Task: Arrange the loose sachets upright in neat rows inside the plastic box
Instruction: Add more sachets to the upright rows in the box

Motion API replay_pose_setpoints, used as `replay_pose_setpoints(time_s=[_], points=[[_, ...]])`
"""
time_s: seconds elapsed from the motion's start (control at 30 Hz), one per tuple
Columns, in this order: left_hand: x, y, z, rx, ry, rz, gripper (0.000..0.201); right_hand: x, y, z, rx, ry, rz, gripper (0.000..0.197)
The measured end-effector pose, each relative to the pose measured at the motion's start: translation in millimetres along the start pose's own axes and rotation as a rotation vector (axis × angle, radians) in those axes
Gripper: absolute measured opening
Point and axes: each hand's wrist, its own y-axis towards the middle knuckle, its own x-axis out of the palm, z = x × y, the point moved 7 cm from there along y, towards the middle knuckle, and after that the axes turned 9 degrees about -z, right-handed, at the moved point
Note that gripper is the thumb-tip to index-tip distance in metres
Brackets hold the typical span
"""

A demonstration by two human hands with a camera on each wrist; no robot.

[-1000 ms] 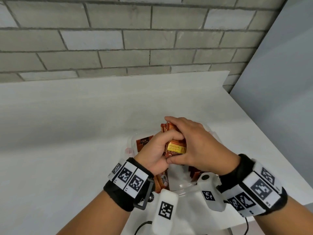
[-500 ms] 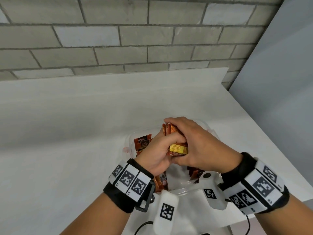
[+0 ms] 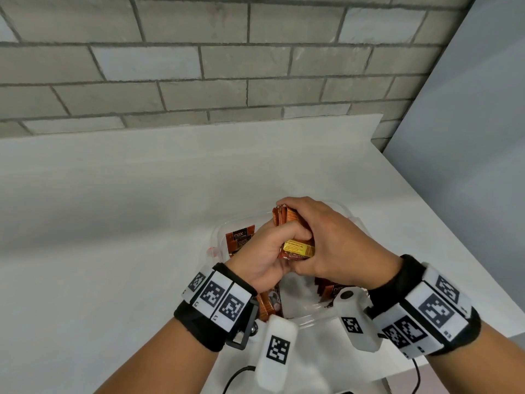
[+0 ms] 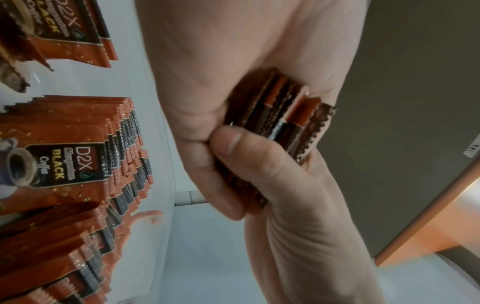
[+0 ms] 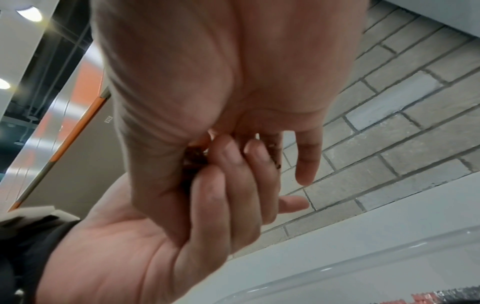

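Both hands hold one stack of orange-brown coffee sachets just above the clear plastic box. My left hand curls round the stack from the left, while my right hand wraps over it from the right and top. In the left wrist view the stack shows its serrated edges between palm and fingers. More sachets stand in a row along the box's left wall and lie at its right. The right wrist view shows the two hands clasped, with the sachets almost hidden.
The box sits near the front of a white table. A grey brick wall rises behind the table and a pale panel stands at the right. The table's right edge runs close to the box.
The stack and both hands have stayed almost in place above the box, dipping only slightly. Both hands keep their hold.
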Motion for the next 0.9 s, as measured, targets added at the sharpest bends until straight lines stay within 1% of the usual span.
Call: replay_pose_setpoints(time_s=[0.1,0.13,0.2,0.23,0.27,0.37,0.43,0.47,0.53,0.57,0.6,0.67,0.7,0.73,0.77,0.8,0.87,0.9], points=[[-5,-1,5,0.034,-0.006,0.016,0.012,-1,-2,3,-0.008,0.053,-0.003,0.099],[-7,-1,7,0.048,-0.009,0.011,0.013,-5,-4,6,-0.002,0.108,0.017,0.098],[-10,-4,11,0.077,-0.009,-0.007,0.010,-15,-9,13,0.021,0.218,0.110,0.083],[-11,-7,13,0.085,-0.013,-0.015,0.012,-19,-10,18,0.048,0.264,0.157,0.074],[-12,-8,13,0.087,-0.017,-0.016,0.017,-21,-11,24,0.081,0.303,0.190,0.070],[-13,-9,11,0.086,-0.020,-0.027,0.026,-18,-10,33,0.150,0.426,0.191,0.068],[-15,-9,8,0.074,-0.010,-0.009,0.031,-16,-10,34,0.157,0.508,0.184,0.062],[-16,-10,7,0.070,-0.014,0.004,0.032,-15,-10,35,0.153,0.547,0.182,0.056],[-19,-12,4,0.055,-0.051,0.028,0.035,-16,-11,36,0.142,0.605,0.211,0.035],[-21,-13,3,0.051,-0.070,0.040,0.035,-19,-13,36,0.131,0.620,0.258,0.023],[-23,-14,2,0.050,-0.088,0.056,0.035,-25,-16,37,0.113,0.624,0.325,0.016],[-30,-16,1,0.058,-0.129,0.088,0.043,-39,-25,35,0.062,0.578,0.477,0.013],[-34,-17,1,0.067,-0.163,0.091,0.052,-43,-29,30,0.023,0.537,0.520,0.014],[-36,-17,2,0.078,-0.205,0.089,0.063,-45,-30,24,-0.021,0.481,0.523,0.015],[-36,-18,4,0.084,-0.238,0.079,0.069,-42,-30,17,-0.056,0.415,0.490,0.016],[-35,-18,6,0.096,-0.264,0.058,0.065,-36,-27,13,-0.075,0.357,0.434,0.018],[-33,-18,11,0.130,-0.267,0.031,0.042,-20,-21,12,-0.092,0.262,0.313,0.020],[-33,-18,13,0.145,-0.255,0.038,0.042,-15,-20,13,-0.097,0.211,0.279,0.019]])
